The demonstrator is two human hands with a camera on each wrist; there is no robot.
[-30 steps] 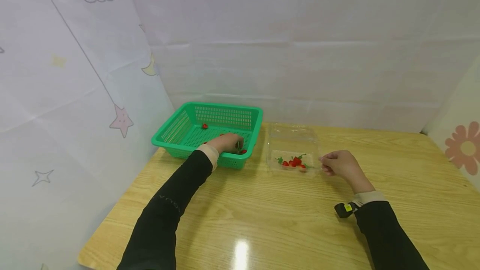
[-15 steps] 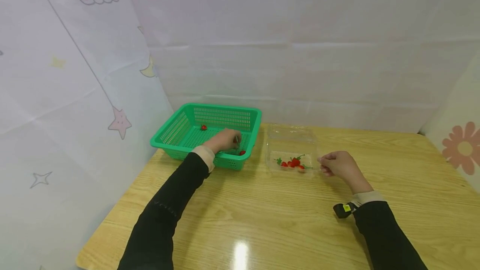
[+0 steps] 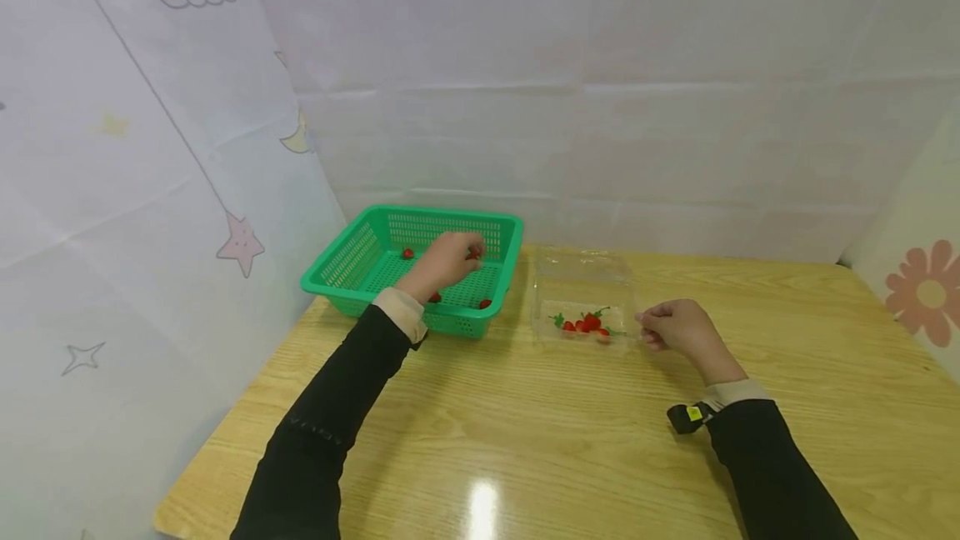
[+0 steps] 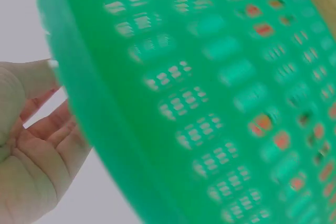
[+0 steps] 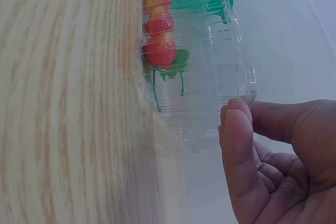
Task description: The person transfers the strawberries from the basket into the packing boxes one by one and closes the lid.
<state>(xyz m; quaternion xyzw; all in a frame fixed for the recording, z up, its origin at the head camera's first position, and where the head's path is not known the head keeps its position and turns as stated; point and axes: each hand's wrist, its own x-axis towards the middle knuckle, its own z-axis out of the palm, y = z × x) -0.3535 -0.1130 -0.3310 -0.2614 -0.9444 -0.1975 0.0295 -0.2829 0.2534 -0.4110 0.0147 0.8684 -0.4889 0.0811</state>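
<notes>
Over the green basket (image 3: pixel 315 283) in the head view is my left hand (image 3: pixel 448 260), its fingers pinching a strawberry (image 3: pixel 474 254) mostly hidden by them. Loose strawberries lie on the basket floor, one at the back left (image 3: pixel 408 253) and one near the front right corner (image 3: pixel 486 304). To the right stands a clear plastic clamshell box (image 5: pixel 210 61), lid up, with several strawberries (image 3: pixel 592 322) with green stems inside. My right hand (image 3: pixel 681 332) pinches the box's right rim between thumb and forefinger. In the left wrist view the basket wall partly covers my left hand (image 4: pixel 39 145).
Both containers stand on a wooden table (image 3: pixel 570 432), near its back edge. A pale printed cloth (image 3: pixel 600 107) hangs close behind, with another along the left side. The basket's raised rim lies between the left hand and the box.
My left hand has lifted and moved back from the basket's front right corner, with the strawberry in its fingers. A strawberry under the hand now shows. The right hand keeps its hold on the box.
</notes>
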